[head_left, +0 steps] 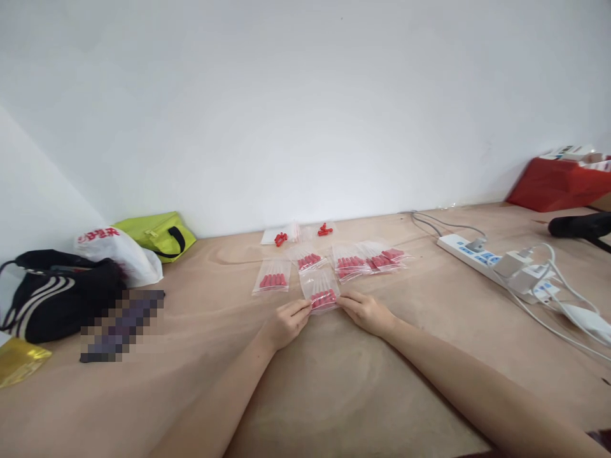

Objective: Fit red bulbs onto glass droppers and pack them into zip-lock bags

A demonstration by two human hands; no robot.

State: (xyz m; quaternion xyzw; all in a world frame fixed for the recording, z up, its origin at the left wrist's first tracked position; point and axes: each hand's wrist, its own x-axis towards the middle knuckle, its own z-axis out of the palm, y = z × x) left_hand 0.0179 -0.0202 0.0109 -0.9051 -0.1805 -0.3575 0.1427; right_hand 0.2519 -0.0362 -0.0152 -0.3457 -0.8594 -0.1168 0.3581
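Note:
A small clear zip bag (321, 283) with a row of red-handled pieces inside lies on the table, its near edge toward me. My left hand (286, 323) pinches the bag's near left corner, and my right hand (365, 312) pinches the near right corner. What the thin pale ends of the pieces are, I cannot make out. Just left lies another filled bag (272, 277). Behind the held bag is one more filled bag (308, 259). Several overlapping filled bags (370, 261) spread to the right.
Loose red pieces (280, 239) and a second small red pile (325, 229) lie by the wall on clear bags. A white power strip (482, 257) with chargers and cables is at right, a red bag (558, 184) behind it. Black (62, 292), white (124, 254) and lime (155, 235) bags stand left.

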